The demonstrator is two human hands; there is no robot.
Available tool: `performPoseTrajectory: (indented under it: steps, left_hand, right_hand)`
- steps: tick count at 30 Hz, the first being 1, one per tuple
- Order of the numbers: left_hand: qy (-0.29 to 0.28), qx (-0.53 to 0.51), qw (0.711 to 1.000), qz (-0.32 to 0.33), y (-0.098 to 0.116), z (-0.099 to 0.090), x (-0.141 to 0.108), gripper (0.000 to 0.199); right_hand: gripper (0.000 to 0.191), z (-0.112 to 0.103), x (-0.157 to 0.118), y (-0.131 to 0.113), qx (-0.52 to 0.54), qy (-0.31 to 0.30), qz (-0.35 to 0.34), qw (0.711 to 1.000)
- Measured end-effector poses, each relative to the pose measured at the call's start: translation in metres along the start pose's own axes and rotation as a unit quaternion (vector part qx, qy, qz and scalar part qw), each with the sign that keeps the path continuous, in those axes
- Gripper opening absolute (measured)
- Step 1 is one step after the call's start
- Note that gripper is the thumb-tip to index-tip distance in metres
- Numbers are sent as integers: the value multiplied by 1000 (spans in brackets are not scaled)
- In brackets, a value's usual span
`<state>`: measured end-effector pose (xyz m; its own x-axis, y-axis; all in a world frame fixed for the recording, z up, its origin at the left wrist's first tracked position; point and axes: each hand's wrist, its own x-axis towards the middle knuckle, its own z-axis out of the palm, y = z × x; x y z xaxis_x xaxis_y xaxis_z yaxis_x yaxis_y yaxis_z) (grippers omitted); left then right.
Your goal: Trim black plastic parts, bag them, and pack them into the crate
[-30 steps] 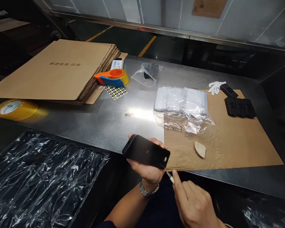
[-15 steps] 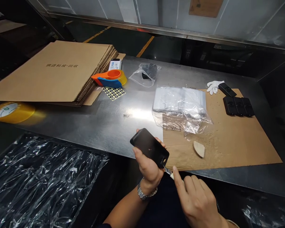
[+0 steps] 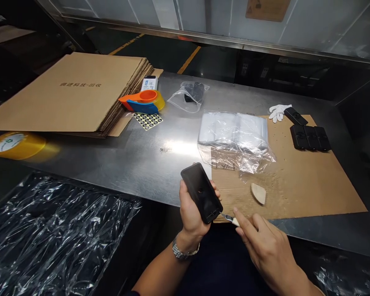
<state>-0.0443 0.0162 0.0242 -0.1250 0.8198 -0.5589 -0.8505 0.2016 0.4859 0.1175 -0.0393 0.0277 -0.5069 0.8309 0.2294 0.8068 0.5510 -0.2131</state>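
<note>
"One steel table (image 3: pixel 135 160) filled most of my view," I said, "with a stack of cardboard (image 3: pixel 80 94) on its left."

"And on the right?"

"A flat card (image 3: pixel 320 181), with clear bags (image 3: pixel 234 129) partly over its left edge. The tape dispenser (image 3: pixel 143 102) sat against the stack."

"How were your hands?"

"Both closed. My left hand (image 3: pixel 193 218) cradled the black case (image 3: pixel 200 191), fingers curled round its sides, tilted just off the table's near edge. My right hand (image 3: pixel 267 242) pinched the pale handle of a knife (image 3: pixel 234 221)."

"Was the blade touching?"

"Its tip was at the case's lower end; contact I couldn't tell."

"Anything smaller?"

"A white glove (image 3: pixel 278 112) by a lone black block (image 3: pixel 296 116), three more blocks (image 3: pixel 311 139) side by side nearer me, and a wood wedge (image 3: pixel 258 193) on the card."
</note>
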Motion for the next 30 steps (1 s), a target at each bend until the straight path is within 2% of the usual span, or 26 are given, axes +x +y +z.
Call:
performPoseTrajectory:
  steps: [11, 30]
  left_hand:
    - [-16, 8, 1000, 4, 0, 1, -4, 55]
    - [-31, 19, 999, 22, -1, 0, -5, 53]
  right_hand:
    - [32, -4, 1, -4, -46, 12, 2, 999]
    - [32, -8, 3, -7, -61, 36, -11, 997]
